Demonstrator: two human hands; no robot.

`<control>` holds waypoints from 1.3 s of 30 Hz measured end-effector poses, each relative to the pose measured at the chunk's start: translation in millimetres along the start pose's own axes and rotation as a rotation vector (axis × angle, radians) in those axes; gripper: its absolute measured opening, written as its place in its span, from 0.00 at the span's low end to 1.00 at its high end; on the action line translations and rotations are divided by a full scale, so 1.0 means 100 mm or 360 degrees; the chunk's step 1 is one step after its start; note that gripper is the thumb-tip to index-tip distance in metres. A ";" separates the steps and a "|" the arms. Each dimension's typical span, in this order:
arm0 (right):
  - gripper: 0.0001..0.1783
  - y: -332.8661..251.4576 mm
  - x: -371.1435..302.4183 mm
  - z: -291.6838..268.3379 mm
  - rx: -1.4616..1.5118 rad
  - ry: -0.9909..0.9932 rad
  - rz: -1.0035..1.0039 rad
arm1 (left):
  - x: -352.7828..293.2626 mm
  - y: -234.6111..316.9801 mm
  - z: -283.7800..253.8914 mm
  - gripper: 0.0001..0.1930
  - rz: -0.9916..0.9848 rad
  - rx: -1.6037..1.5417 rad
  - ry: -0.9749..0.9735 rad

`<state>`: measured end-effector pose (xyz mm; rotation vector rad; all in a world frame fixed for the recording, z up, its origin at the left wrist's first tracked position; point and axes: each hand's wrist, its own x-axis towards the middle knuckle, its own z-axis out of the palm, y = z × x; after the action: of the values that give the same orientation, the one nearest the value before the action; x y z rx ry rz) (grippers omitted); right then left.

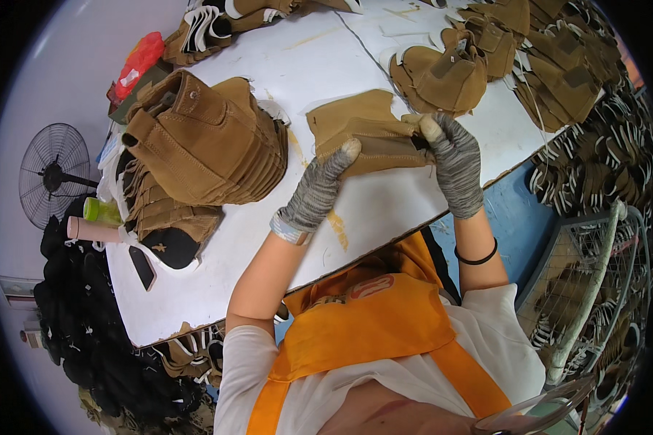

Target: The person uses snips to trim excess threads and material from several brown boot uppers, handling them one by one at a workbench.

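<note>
Both my hands wear grey knitted gloves with pale fingertips. Between them, above the white table (268, 268), they hold a tan suede shoe upper (381, 148). My left hand (312, 190) grips its near left edge, thumb on top. My right hand (453, 159) pinches its right end, where a dark opening shows between the layers. Fingers beneath the piece are hidden. Left of my hands stands a tall stack of brown stitched shoe uppers (210, 145). Another pile of uppers (442, 76) lies beyond my right hand.
More uppers (551, 76) cover the table's far right. By the left edge are a dark phone (143, 268), a pink bottle (94, 230), a green-lidded jar (103, 211) and a red plastic bag (139, 61). A wire cart (588, 290) stands right; a fan (54, 174) stands left.
</note>
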<state>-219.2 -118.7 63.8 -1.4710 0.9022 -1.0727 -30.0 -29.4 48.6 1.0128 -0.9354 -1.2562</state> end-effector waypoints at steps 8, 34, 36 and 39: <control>0.17 -0.26 0.08 0.00 0.0482 -0.0254 0.0137 | -0.08 -0.11 -0.32 0.28 -0.0174 -0.1127 -0.0196; 0.25 -0.16 -0.26 0.08 0.0065 0.0020 -0.0157 | -0.05 -0.28 -0.30 0.32 0.0288 -0.0552 0.0065; 0.26 -0.08 -0.32 0.07 -0.0135 0.0114 -0.0232 | -0.05 -0.28 -0.35 0.32 0.0319 -0.0202 0.0060; 0.26 0.08 -0.34 -0.03 -0.0139 -0.0046 -0.0194 | -0.08 -0.31 -0.35 0.33 0.0352 -0.0119 0.0033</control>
<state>-232.6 -89.0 50.5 -1.6273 0.8567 -1.1097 -6.1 -19.9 8.5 0.8380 -0.9497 -1.0856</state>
